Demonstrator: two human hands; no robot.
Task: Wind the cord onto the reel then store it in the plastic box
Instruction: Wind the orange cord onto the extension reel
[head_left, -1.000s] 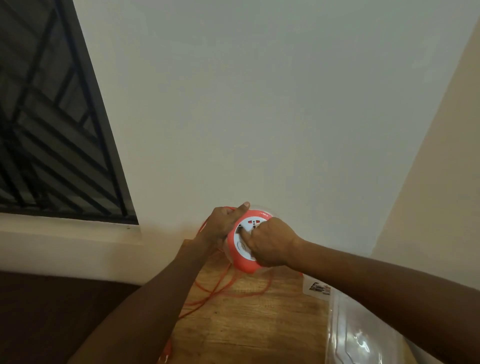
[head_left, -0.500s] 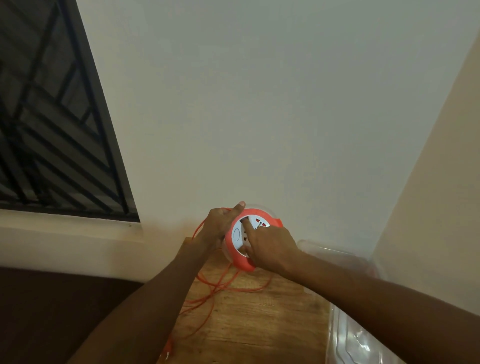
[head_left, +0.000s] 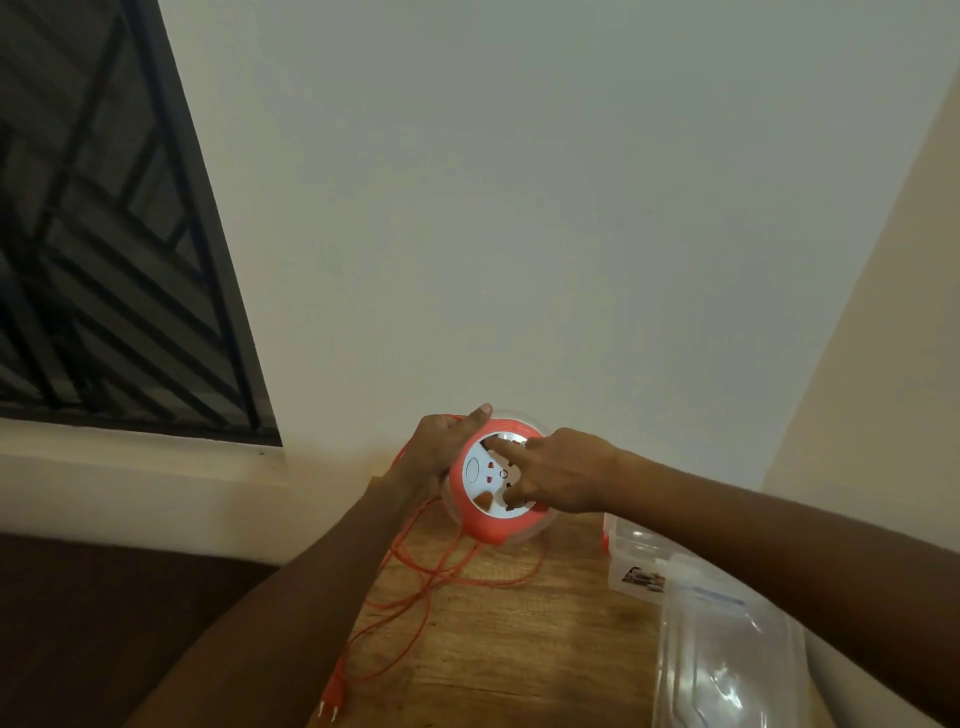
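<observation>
1. Orange and white, the reel (head_left: 491, 480) is held up above the far end of the wooden table (head_left: 493, 649), close to the pale wall (head_left: 519, 208).
2. On the reel's left side, the left hand (head_left: 441, 449) grips its rim, with the thumb lying along the top edge.
3. On the reel's right side, the right hand (head_left: 563, 475) has its fingers curled onto the white face, and one finger pokes into a gap in it.
4. Below the reel, the orange cord (head_left: 415, 587) hangs down from its left side and lies in loose loops on the table.
5. Far below the reel, the cord's plug (head_left: 332, 693) rests at the near edge of the table.
6. To the right of the reel and lower, the clear plastic box (head_left: 636, 564) sits on the table, partly under the right arm.
7. Nearer than the box, a clear lid (head_left: 727, 660) lies flat.
8. Far to the left of the reel and higher, a dark window (head_left: 104, 234) with bars is set in the wall.
</observation>
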